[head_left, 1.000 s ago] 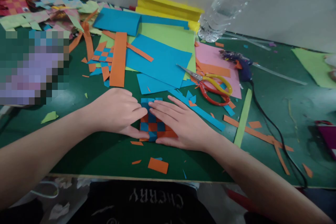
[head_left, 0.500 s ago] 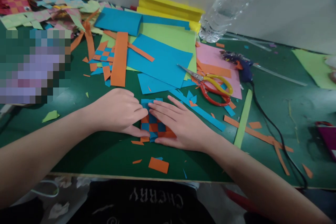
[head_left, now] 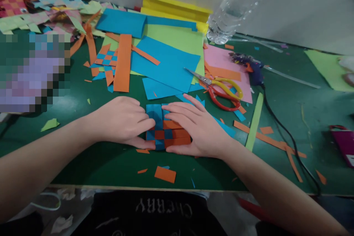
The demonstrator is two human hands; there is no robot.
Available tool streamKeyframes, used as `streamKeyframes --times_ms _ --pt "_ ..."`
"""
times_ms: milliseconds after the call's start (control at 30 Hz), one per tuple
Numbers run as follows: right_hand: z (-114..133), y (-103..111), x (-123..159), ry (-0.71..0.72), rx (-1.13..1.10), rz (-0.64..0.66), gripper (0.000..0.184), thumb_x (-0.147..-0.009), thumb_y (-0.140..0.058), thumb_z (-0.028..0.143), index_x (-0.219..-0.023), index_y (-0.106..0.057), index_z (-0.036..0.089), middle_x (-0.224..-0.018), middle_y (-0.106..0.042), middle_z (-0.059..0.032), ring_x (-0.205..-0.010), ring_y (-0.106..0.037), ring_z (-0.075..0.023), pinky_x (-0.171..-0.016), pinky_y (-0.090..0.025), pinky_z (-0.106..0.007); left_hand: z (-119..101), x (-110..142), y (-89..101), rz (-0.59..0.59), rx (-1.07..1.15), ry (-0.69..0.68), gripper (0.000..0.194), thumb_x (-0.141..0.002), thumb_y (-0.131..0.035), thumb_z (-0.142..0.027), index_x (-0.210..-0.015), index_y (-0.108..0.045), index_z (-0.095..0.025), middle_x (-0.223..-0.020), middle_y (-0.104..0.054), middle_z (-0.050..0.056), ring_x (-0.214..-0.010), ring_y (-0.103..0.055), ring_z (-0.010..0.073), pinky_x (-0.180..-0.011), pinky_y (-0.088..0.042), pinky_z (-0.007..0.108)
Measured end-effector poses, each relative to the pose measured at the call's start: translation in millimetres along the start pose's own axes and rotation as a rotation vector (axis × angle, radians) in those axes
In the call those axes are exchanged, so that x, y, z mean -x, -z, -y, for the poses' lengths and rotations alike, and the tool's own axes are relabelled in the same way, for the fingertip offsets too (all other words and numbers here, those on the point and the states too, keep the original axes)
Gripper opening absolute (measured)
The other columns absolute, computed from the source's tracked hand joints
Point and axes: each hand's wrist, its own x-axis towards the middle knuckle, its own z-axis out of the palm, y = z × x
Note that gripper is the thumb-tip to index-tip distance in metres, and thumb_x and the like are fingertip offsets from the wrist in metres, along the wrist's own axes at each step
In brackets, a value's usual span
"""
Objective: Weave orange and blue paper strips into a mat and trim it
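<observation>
A woven paper piece [head_left: 159,135] of blue and orange strips lies on the green table in front of me. My left hand [head_left: 123,121] is closed at its left edge, fingers curled and thumb at the lower left corner. Over its right side arches my right hand [head_left: 197,127], fingertips on the upper part and thumb by the near edge, so the strips are held between them. Orange strips [head_left: 178,133] run to the right beneath that palm. The fingers hide parts of the weave.
Scissors [head_left: 221,88] and a glue gun [head_left: 253,68] with a cable lie to the right. Behind are blue sheets [head_left: 166,62], a wide orange strip [head_left: 122,62] and a clear bottle [head_left: 238,11]. Paper scraps [head_left: 165,174] lie near the table edge.
My right hand has shifted slightly right and its palm has lifted into an arch, uncovering more of the orange strips. My left hand stays at the left edge.
</observation>
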Motion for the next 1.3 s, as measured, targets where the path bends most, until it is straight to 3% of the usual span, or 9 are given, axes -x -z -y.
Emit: streamKeyframes --times_ms 133,300,500,733,933,1133,1300 --pt "-2 0 4 0.000 -0.027 0.038 0.064 -0.083 -0.062 0.068 -0.117 -0.061 0.014 -0.125 -0.068 -0.0162 -0.119 -0.062 -0.0298 -0.117 -0.033 -0.056 -4 -3 3.0 -0.001 0.003 -0.065 0.056 -0.094 -0.046 -0.069 -0.068 -0.055 -0.019 -0.049 -0.050 -0.003 -0.043 -0.045 0.0133 -0.047 -0.030 0.031" --pt "0 -4 5 0.015 -0.011 0.074 0.061 -0.085 -0.059 0.068 -0.115 -0.059 0.015 -0.122 -0.067 -0.0154 -0.113 -0.061 -0.0303 -0.107 -0.040 -0.051 -12 -7 2.4 0.038 0.004 -0.083 0.052 -0.101 -0.043 -0.056 -0.064 -0.047 -0.020 -0.050 -0.049 -0.003 -0.044 -0.044 0.0127 -0.047 -0.030 0.030" --pt "-3 1 5 0.010 0.020 0.072 0.059 -0.086 -0.059 0.065 -0.112 -0.060 0.012 -0.120 -0.066 -0.0167 -0.114 -0.058 -0.0302 -0.102 -0.041 -0.047 -11 -6 1.6 0.056 -0.022 -0.058 0.047 -0.103 -0.044 -0.046 -0.063 -0.048 -0.020 -0.051 -0.052 -0.002 -0.045 -0.047 0.0129 -0.048 -0.031 0.030" --pt "-2 0 6 -0.017 0.031 0.031 0.055 -0.086 -0.065 0.059 -0.112 -0.059 0.011 -0.117 -0.067 -0.0160 -0.112 -0.059 -0.0290 -0.099 -0.042 -0.043 -17 -8 9.1 -0.004 -0.164 0.063 0.054 -0.101 -0.040 -0.055 -0.068 -0.059 -0.017 -0.048 -0.052 -0.003 -0.042 -0.049 0.0134 -0.046 -0.031 0.030" --pt "3 -1 4 -0.049 0.024 0.037 0.053 -0.084 -0.069 0.055 -0.111 -0.059 0.011 -0.117 -0.068 -0.0146 -0.111 -0.060 -0.0288 -0.096 -0.042 -0.043 -26 -9 8.8 0.060 -0.198 0.160 0.057 -0.093 -0.048 -0.066 -0.078 -0.066 -0.013 -0.050 -0.058 0.000 -0.041 -0.054 0.0170 -0.045 -0.034 0.031" --pt "5 -2 2 -0.056 0.018 0.027 0.053 -0.083 -0.070 0.055 -0.111 -0.060 0.010 -0.115 -0.069 -0.0144 -0.108 -0.061 -0.0284 -0.092 -0.044 -0.041 -25 -10 13.6 0.075 -0.232 0.220 0.064 -0.078 -0.058 -0.079 -0.075 -0.064 -0.015 -0.045 -0.051 -0.002 -0.037 -0.051 0.0175 -0.042 -0.029 0.031" --pt "8 -3 2 -0.056 0.017 0.021 0.052 -0.087 -0.064 0.058 -0.109 -0.062 0.011 -0.114 -0.070 -0.0150 -0.106 -0.061 -0.0278 -0.090 -0.045 -0.041 -22 -9 13.6 0.102 -0.220 0.215 0.063 -0.071 -0.068 -0.077 -0.074 -0.063 -0.015 -0.045 -0.051 -0.003 -0.037 -0.051 0.0178 -0.040 -0.031 0.031"
